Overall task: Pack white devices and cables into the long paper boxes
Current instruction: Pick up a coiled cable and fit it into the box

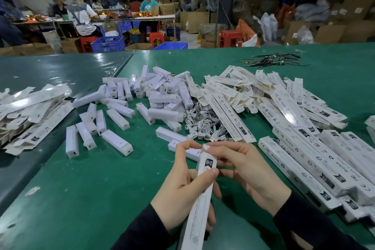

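one long white paper box (199, 193) gripped by left hand (183, 184), right hand (246, 170) pinching its far end, long axis pointing away, white block devices (129, 103) too many to count

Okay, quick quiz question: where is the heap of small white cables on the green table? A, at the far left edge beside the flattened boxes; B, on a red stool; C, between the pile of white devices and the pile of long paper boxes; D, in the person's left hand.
C: the white cables lie heaped between the white devices and the long paper boxes.

L hand (182, 186) curled, gripping; R hand (241, 170) fingers pinching
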The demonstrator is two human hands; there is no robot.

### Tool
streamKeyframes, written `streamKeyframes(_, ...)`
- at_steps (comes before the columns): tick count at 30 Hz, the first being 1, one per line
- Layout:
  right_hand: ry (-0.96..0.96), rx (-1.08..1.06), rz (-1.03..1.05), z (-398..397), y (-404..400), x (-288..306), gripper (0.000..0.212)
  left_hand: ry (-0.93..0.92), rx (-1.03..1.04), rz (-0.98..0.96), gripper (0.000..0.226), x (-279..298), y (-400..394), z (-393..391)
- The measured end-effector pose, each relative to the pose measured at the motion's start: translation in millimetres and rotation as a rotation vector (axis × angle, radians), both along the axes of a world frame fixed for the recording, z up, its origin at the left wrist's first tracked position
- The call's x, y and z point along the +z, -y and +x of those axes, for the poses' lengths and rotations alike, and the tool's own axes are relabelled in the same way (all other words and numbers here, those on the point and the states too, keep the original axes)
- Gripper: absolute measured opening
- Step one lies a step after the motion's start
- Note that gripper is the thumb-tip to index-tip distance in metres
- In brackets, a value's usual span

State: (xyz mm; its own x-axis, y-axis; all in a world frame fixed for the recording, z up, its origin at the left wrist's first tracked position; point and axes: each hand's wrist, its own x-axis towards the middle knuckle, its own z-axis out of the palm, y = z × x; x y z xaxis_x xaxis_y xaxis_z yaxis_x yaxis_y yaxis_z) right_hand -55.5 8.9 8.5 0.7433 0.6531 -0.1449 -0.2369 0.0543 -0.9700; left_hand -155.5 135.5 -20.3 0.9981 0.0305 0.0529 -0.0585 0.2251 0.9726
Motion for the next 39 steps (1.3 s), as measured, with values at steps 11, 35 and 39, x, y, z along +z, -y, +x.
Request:
streamKeyframes(11,0.034,0.061,-0.028,3,2,0,0.015,-0.061,0.011,-0.046,0.031,2,-2,1)
streamKeyframes(35,0.668,0.286,-0.119,9,31,31,0.031,-0.419,-0.353,-0.457,0.059,18,-28,-2)
streamKeyframes(39,0.693,-0.301,-0.066,33,70,50,0.025,-0.333,0.130,-0.584,0.059,14,-34,-1)
